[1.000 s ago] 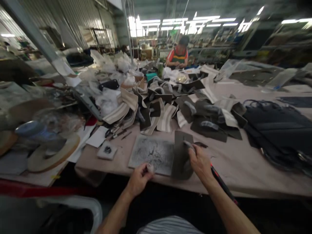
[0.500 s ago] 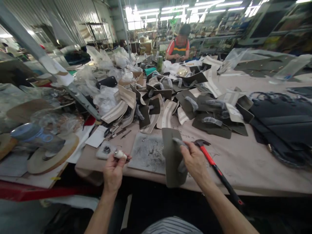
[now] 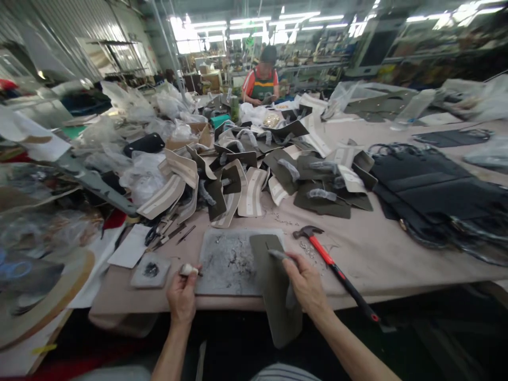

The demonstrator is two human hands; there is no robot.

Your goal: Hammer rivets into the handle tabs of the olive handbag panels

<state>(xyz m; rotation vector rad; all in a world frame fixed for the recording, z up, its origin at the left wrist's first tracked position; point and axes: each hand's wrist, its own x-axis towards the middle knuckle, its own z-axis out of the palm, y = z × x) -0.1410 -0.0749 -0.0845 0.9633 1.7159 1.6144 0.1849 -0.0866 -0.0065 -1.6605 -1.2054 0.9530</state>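
My right hand point(image 3: 307, 286) grips an olive-grey cut panel point(image 3: 275, 288) that hangs over the table's front edge, with a grey strap on top under my fingers. My left hand point(image 3: 181, 296) is closed around a small whitish tool point(image 3: 188, 270), held just left of a scuffed grey work slab point(image 3: 228, 262). A small grey pad with a dark blob point(image 3: 151, 271) lies left of that hand. A hammer with a red and black handle point(image 3: 337, 272) rests on the table right of my right hand.
A heap of olive and striped cut pieces point(image 3: 254, 174) covers the table's middle. Black bags point(image 3: 432, 185) lie at the right. Scissors and small tools point(image 3: 162, 233) sit near white paper. Tape rolls and plastic bags crowd the left. A person in an orange vest point(image 3: 262, 82) works at the far end.
My left hand moved left off the slab and lifted the whitish tool. My right hand drew the olive panel nearer the table edge. The view shifted, bringing the hammer into sight.
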